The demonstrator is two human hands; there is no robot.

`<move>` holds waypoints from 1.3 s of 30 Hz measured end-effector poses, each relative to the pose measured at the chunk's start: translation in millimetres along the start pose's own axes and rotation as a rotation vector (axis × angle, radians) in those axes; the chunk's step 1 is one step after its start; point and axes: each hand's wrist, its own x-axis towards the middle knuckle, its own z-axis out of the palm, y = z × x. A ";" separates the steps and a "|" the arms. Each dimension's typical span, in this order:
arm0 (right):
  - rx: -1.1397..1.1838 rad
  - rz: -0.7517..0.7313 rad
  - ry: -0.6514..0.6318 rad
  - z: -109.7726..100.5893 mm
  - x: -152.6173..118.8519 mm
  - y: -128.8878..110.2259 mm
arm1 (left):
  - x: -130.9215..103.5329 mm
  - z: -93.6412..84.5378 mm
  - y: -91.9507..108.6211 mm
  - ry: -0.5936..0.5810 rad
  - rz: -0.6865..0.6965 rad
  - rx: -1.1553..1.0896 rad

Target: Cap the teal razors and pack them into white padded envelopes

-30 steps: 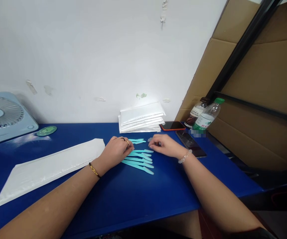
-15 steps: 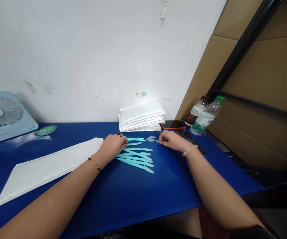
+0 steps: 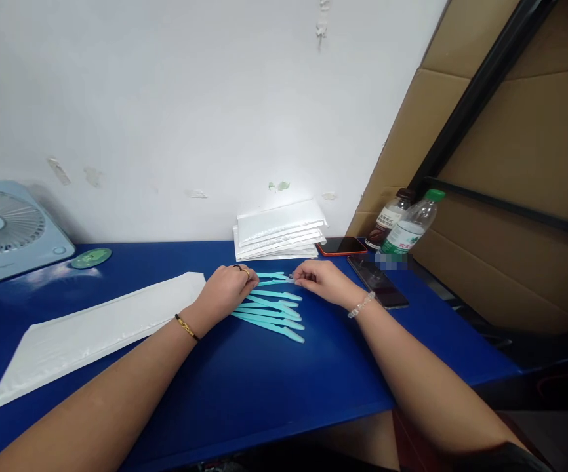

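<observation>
Several turquoise eyebrow razors (image 3: 271, 321) lie fanned out on the blue table, their blade ends pointing right. My left hand (image 3: 228, 288) is closed over the handle ends at the back of the fan, pinching one razor (image 3: 271, 282). My right hand (image 3: 322, 280) is closed in a pinch on a small clear cap (image 3: 290, 280), held right at the tip of that razor. Whether the cap is around the blade or only touching it, I cannot tell. Other clear caps are mostly hidden behind my right fingers.
A white padded envelope (image 3: 101, 334) lies left of my left hand. Behind stands a stack of white padded envelopes (image 3: 279, 229). Two phones, one orange-edged (image 3: 342, 246) and one black (image 3: 378, 282), and two bottles (image 3: 405, 229) are at right; a fan (image 3: 18, 229) and green disc (image 3: 92, 257) at left.
My right hand has moved left, carrying the clear cap from the table to the razor's tip. My left hand has shifted slightly right.
</observation>
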 end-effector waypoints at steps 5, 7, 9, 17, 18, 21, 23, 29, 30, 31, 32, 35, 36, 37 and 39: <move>-0.009 -0.027 -0.010 5.8 1.7 -5.9 | 0.1 1.5 2.3 0.014 0.022 -0.029; 0.004 -0.035 -0.024 7.0 1.4 -11.5 | -0.7 1.7 4.4 0.007 0.042 -0.039; 0.017 -0.033 -0.053 6.8 0.2 -17.0 | -2.3 0.4 7.6 -0.007 0.063 -0.062; 0.040 0.047 -0.123 -3.4 -4.5 -7.1 | -2.6 -4.3 4.0 -0.084 0.021 -0.129; -0.011 0.061 -0.067 -4.0 -3.8 -2.5 | -1.2 -2.2 -0.1 -0.054 -0.018 -0.088; -0.168 0.073 0.038 -1.9 -0.5 10.3 | 2.7 5.4 -11.6 0.012 -0.126 0.028; -0.216 0.064 0.028 2.9 1.9 16.5 | 4.3 9.0 -16.0 0.009 -0.168 0.055; -0.209 0.103 0.014 14.5 5.2 19.6 | 4.9 8.7 -15.5 -0.016 -0.166 0.032; -0.214 0.101 0.017 14.2 4.7 18.2 | 4.7 8.0 -15.0 -0.012 -0.159 0.032; -0.218 0.100 0.025 13.5 4.2 16.6 | 4.5 7.4 -14.5 -0.009 -0.153 0.030; -0.212 0.102 0.035 12.5 3.5 15.1 | 4.2 6.8 -14.2 -0.004 -0.151 0.026; -0.064 0.149 0.092 9.6 1.8 13.0 | 3.6 4.4 -13.7 0.017 -0.161 -0.006; 0.025 0.171 0.121 9.1 1.5 13.6 | 3.4 3.5 -13.6 0.026 -0.164 -0.018; 0.122 0.194 0.156 8.8 1.5 14.8 | 3.2 2.5 -13.6 0.036 -0.164 -0.030; 0.330 0.252 0.233 9.1 2.1 18.0 | 3.0 0.9 -13.2 0.054 -0.162 -0.052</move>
